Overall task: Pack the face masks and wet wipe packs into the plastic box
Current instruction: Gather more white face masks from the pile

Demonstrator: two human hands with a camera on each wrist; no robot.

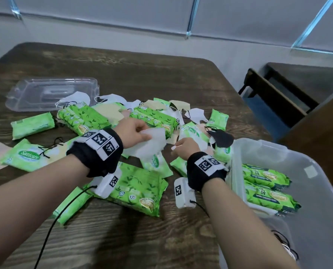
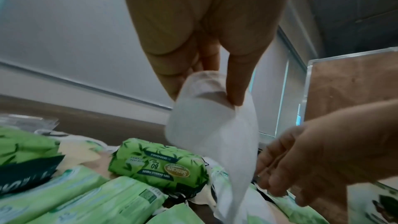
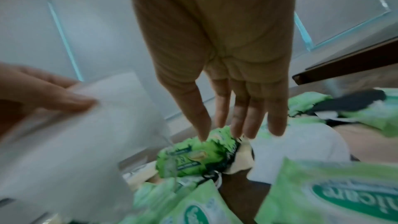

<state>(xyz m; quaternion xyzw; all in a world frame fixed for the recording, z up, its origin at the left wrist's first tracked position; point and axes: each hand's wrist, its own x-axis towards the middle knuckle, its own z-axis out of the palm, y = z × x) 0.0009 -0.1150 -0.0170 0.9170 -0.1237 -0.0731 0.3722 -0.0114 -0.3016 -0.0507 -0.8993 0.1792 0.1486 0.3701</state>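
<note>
Both forearms fill the near edge of the head view, each wrist wrapped in a black band carrying printed marker squares. Beneath them the dark wood-grain table (image 1: pixel 142 74) spreads under everything, with pale wall panels behind it and a dark chair (image 1: pixel 274 94) at the far right.

At the right edge the plastic box (image 1: pixel 317 191) is cut off by the frame; two green wet wipe packs (image 1: pixel 266 177) lie inside it, and dark loops at its near end are too partial to identify. A clear lid (image 1: pixel 51 94) rests at the far left of the table.

Between lid and box, more green wipe packs (image 1: pixel 138 189) and face masks (image 1: pixel 111 111) in white, cream, pink and black lie jumbled, many overlapping, so they cannot be counted.

Over the pile, the left hand (image 1: pixel 130 131) pinches a white mask (image 1: pixel 148 144) between thumb and fingers; the wrist view shows the mask hanging down from that pinch. The right hand (image 1: pixel 185 150) is just beside it, fingers straight and spread, holding nothing; motion blur smears its wrist view.
</note>
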